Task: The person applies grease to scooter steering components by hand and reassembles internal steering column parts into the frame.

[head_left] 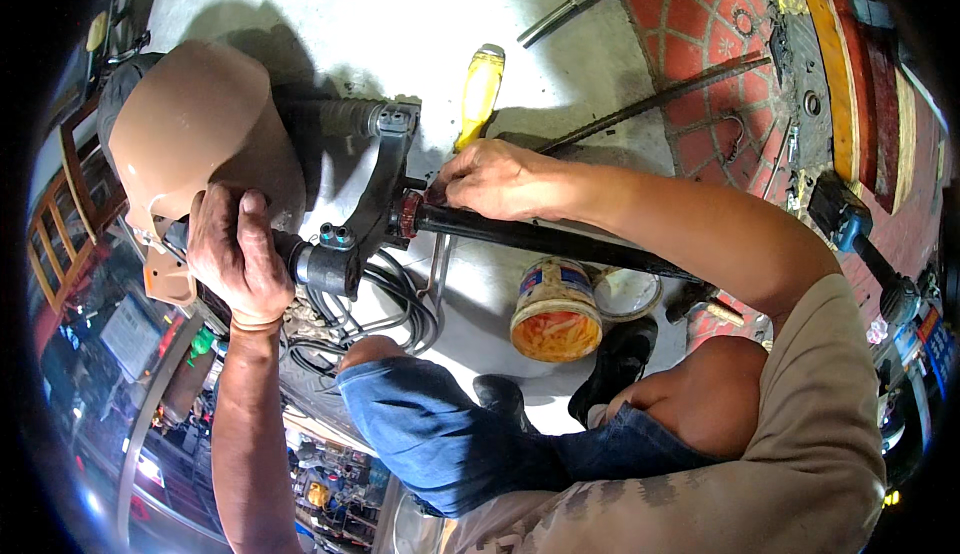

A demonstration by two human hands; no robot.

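My left hand [240, 254] is curled round the black front fork just below a brown mudguard [185, 119]. The fork's black clamp bracket [390, 169] joins two tubes. My right hand [490, 179] has its fingers bent together at the top of a long black stem [530, 239], beside a red-greased ring [408, 214]; what they pinch is hidden. Just above that hand lies a yellow-handled tool [480, 89].
A grease tub [555, 339] stands by its lid [630, 294] near my feet. A coiled black hose [385, 294] lies below the fork. A metal rod [560, 14] and long dark bar [650, 104] lie on the floor; wooden boards [840, 74] line the right.
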